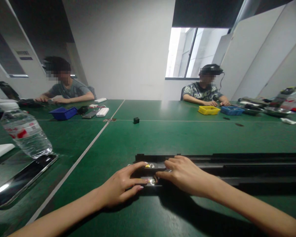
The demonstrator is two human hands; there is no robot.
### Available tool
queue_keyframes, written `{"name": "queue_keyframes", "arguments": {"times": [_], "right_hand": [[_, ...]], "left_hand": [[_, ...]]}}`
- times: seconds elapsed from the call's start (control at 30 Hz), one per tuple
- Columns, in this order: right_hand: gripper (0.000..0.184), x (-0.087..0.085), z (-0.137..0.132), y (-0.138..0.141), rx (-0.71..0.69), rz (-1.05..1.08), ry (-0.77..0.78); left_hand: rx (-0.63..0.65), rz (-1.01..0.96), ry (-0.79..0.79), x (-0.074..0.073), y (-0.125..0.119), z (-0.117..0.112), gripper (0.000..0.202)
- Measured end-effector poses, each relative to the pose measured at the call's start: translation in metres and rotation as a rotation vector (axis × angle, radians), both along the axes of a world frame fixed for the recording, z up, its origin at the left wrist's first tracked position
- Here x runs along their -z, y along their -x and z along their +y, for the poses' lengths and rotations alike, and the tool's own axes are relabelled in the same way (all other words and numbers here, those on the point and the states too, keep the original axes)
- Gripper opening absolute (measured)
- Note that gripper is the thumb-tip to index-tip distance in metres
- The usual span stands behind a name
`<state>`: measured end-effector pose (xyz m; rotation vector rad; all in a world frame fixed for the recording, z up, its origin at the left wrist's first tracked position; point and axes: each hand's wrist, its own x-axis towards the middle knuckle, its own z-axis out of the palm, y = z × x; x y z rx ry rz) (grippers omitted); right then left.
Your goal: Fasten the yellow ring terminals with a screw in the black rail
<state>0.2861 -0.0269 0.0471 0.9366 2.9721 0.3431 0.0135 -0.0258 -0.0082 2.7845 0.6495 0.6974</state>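
Observation:
Long black rails [194, 162] lie side by side across the green table, running off to the right. Shiny metal fittings [152, 180] with yellowish parts sit at their left end. My left hand [122, 184] reaches in from the left with its fingers spread, the fingertips resting at the fittings and the rail's end. Over the same rails, my right hand [184, 174] is closed, its fingers curled and the index finger pointing toward the fittings. A small silvery bit shows by its fingers, but what it grips is mostly hidden.
A water bottle [27, 131] stands by a phone [19, 182] at left. A small black cube [136, 120] lies mid-table. Across sit two people, with a dark blue tray [63, 113], yellow tray [208, 110] and blue tray [232, 110] near them.

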Motion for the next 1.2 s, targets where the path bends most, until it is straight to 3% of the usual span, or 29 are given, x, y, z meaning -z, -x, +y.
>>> {"name": "queue_keyframes", "arguments": {"times": [1.2], "right_hand": [[0.023,-0.0029,-0.0047,0.0017,0.008,-0.004,0.034]], "left_hand": [[-0.003,0.0,0.0,0.0038,0.0013,0.0005,0.033]]}}
